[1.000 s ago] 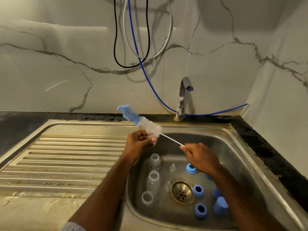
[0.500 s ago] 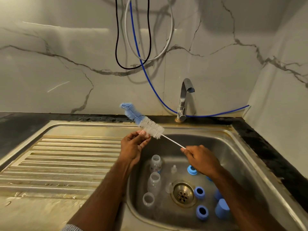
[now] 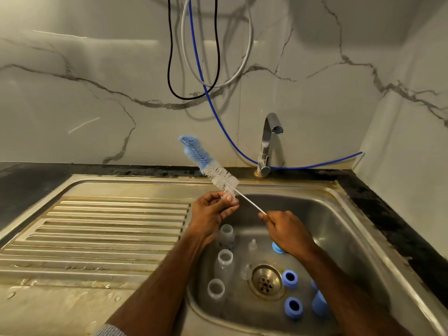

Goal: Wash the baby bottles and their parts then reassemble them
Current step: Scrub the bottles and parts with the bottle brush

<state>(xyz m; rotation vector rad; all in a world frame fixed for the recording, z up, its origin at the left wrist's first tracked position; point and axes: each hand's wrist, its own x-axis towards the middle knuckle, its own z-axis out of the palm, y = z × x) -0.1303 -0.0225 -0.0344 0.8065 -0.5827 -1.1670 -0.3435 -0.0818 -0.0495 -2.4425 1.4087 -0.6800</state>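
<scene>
Baby bottles: three clear ones (image 3: 225, 261) stand open-mouthed in the sink basin (image 3: 339, 229), lower middle of the frame, in a loose row just under the left forearm. The top one is partly hidden by the left wrist.
Bottle brush: the bottle brush (image 3: 213, 169) hangs in the air above the basin's back-left corner, middle of the frame, tilted, blue tip pointing up-left, white bristles lower down, thin white handle running down-right.
Left hand: the left hand (image 3: 213, 212) pinches something small and pale at the bottom end of the white bristles with curled fingertips. Can't tell what that bit is, too small and half covered by the bristles.
Right hand: the right hand (image 3: 286, 230) is curled tight round the far end of the brush handle, so the handle's end is buried in the fist.
Blue rings: two blue collars (image 3: 290, 278) sit right of the drain (image 3: 266, 281). A third blue piece (image 3: 277, 248) peeks out from under the right hand, mostly hidden.
Blue caps: a cap (image 3: 319, 303) is at the lower right of the basin, partly covered by the right forearm.
Teats: small clear bits (image 3: 252, 244) lie near the drain, pretty hard to make out against the steel.
Tap: the tap (image 3: 268, 141) stands at the back rim, upper right of centre.
Drainboard: the ribbed drainboard (image 3: 97, 234) fills the left side.
</scene>
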